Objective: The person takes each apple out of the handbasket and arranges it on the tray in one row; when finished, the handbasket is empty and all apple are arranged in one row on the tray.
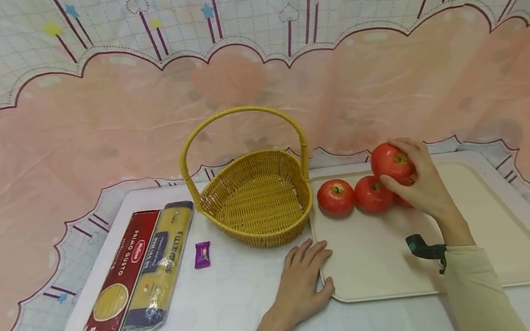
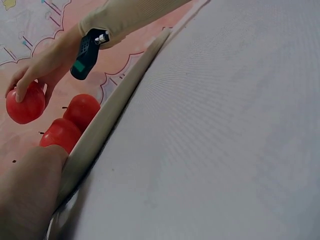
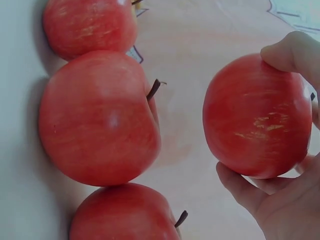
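Note:
My right hand (image 1: 420, 183) grips a red apple (image 1: 389, 161), thumb on one side and fingers on the other. It is held above a row of apples on the beige tray (image 1: 375, 263). Three apples lie there side by side: a left apple (image 1: 336, 198), a middle apple (image 1: 373, 194) and a right one mostly hidden by my hand. The right wrist view shows the held apple (image 3: 257, 117) apart from the row (image 3: 100, 120). My left hand (image 1: 304, 281) rests palm down at the tray's left edge, fingers relaxed and holding nothing.
A yellow wicker basket (image 1: 264, 233) with a tall arched handle stands left of the tray. Further left lie a small purple wrapped candy (image 1: 202, 255), a yellow spaghetti pack (image 1: 162, 265) and a dark red pasta pack (image 1: 120, 276). A patterned cloth (image 1: 254, 88) hangs behind the white table.

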`<state>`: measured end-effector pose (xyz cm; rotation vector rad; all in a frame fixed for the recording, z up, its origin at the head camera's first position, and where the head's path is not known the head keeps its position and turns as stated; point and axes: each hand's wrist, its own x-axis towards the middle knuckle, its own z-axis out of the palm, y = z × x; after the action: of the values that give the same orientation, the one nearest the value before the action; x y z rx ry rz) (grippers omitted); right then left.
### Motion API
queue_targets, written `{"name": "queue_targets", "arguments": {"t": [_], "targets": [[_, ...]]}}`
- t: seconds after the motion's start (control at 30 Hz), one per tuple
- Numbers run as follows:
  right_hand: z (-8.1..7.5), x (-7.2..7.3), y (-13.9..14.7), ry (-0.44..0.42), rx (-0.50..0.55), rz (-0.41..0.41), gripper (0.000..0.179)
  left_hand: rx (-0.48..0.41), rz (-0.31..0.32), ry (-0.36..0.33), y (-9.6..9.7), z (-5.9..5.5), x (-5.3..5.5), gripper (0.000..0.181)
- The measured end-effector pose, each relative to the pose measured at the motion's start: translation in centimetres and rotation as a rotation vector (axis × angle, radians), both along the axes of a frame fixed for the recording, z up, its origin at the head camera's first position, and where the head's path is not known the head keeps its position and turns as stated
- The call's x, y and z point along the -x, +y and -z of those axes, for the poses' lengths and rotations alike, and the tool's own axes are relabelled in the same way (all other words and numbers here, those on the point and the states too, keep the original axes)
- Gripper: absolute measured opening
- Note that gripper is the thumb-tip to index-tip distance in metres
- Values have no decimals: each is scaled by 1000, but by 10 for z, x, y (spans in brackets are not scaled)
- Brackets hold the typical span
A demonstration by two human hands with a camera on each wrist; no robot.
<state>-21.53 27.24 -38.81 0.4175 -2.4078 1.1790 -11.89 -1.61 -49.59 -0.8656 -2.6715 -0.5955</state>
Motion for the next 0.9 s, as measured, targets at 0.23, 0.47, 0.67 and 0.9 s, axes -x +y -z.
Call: {"name": "queue_targets", "arguments": {"t": [0.23, 0.47, 0.67, 0.9], "targets": [[-1, -1, 8, -28, 7, 34, 78, -1, 1, -7, 0, -1, 0, 46], [-2, -3, 16, -66, 23, 65, 75, -3, 2, -15, 0, -2, -1, 45], [1, -2, 21, -69, 34, 92, 74, 4, 2, -10, 0, -2, 0, 45], [2, 0, 27, -72, 45, 112, 74, 8, 0, -16, 0, -3, -1, 45]]}}
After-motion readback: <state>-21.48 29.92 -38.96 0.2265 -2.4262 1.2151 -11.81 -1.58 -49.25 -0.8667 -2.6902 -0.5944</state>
